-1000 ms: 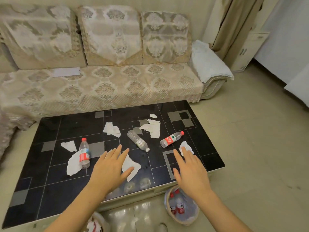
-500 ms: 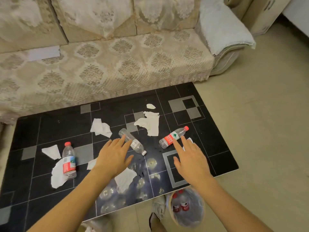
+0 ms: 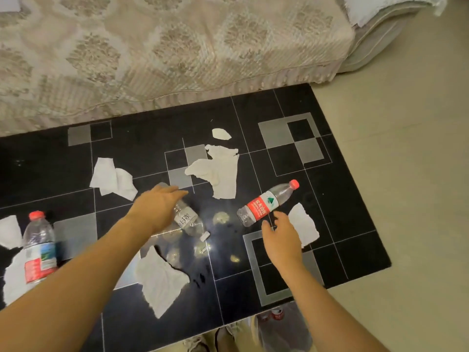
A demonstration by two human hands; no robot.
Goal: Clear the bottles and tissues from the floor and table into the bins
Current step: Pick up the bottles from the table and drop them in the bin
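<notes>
The left hand (image 3: 154, 208) lies over the white-capped bottle (image 3: 187, 219) at the middle of the black table (image 3: 355, 224), fingers fairly straight across its far end; whether they grip it cannot be told. The right hand (image 3: 281, 240) hovers with loose fingers just short of the red-labelled bottle (image 3: 266, 203), beside a torn tissue (image 3: 303, 224). Nearest, below the table edge, a bin (image 3: 284, 329) holds red-capped bottles. A third bottle (image 3: 39, 247) lies at left on tissue. Farther off, more tissues (image 3: 218, 171) lie toward the sofa (image 3: 177, 47).
</notes>
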